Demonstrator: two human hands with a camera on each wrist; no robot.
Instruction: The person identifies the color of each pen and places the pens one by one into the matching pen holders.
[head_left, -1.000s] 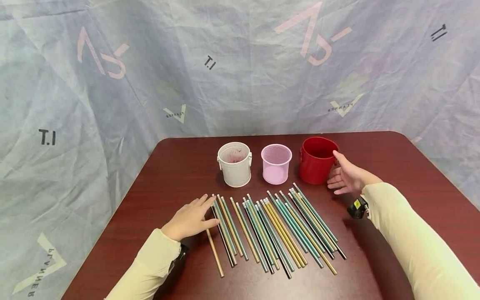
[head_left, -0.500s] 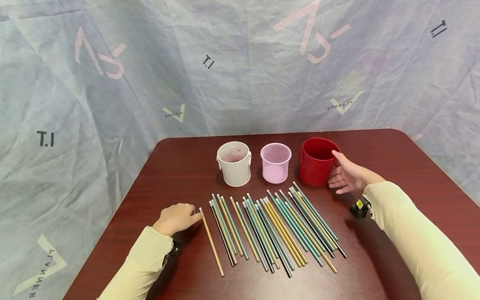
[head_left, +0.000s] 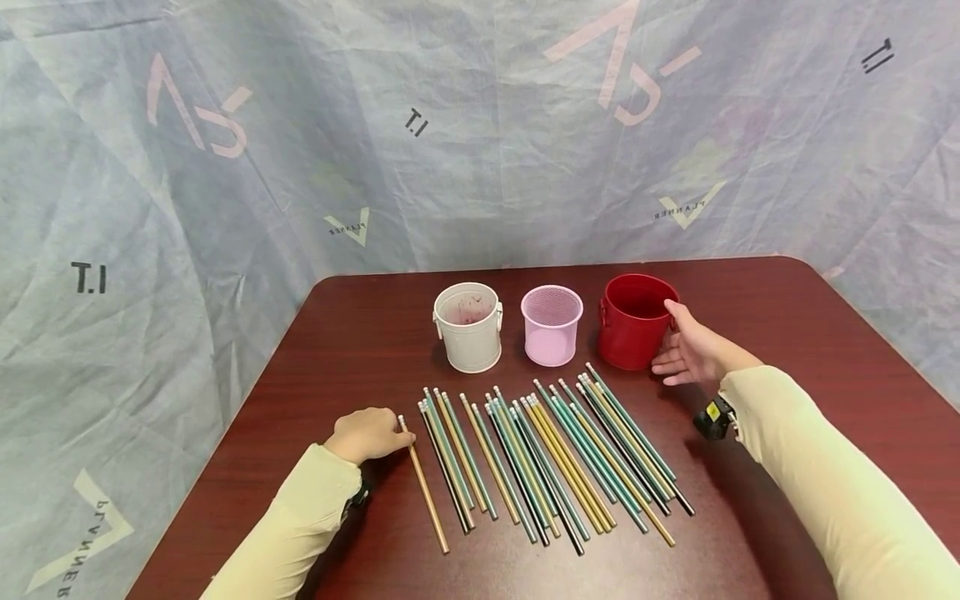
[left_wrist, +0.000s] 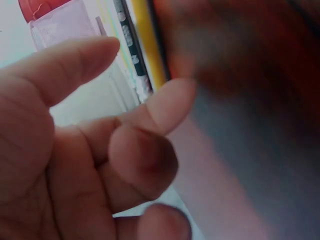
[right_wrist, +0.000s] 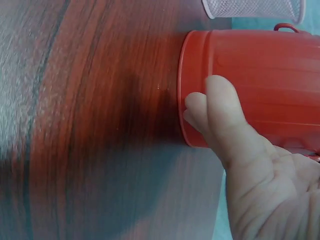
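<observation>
Beside the leftmost gold pencil (head_left: pixel 427 500) my left hand (head_left: pixel 365 435) is low over the table, its thumb crossing the pencil near the eraser end in the head view. Its fingers are loosely bent in the left wrist view, and the thumb (left_wrist: pixel 85 62) stands apart from the index finger (left_wrist: pixel 172 105). Behind them show a yellow pencil and a dark printed pencil (left_wrist: pixel 129 37). My right hand (head_left: pixel 701 350) is at the right side of the red bucket (head_left: pixel 628 337), thumb by the rim, fingers extended low along the wall.
Several more pencils (head_left: pixel 566 467), teal, gold and black, lie side by side across the middle of the brown table (head_left: pixel 360 333). A white bucket (head_left: pixel 474 346) and a pink mesh basket (head_left: pixel 551 343) stand left of the red bucket. Patterned cloth (head_left: pixel 480 192) hangs behind the table.
My left hand has drawn back left from over the pencils, then edged right so its thumb overlaps the gold pencil. The right hand has stayed at the red bucket with small shifts.
</observation>
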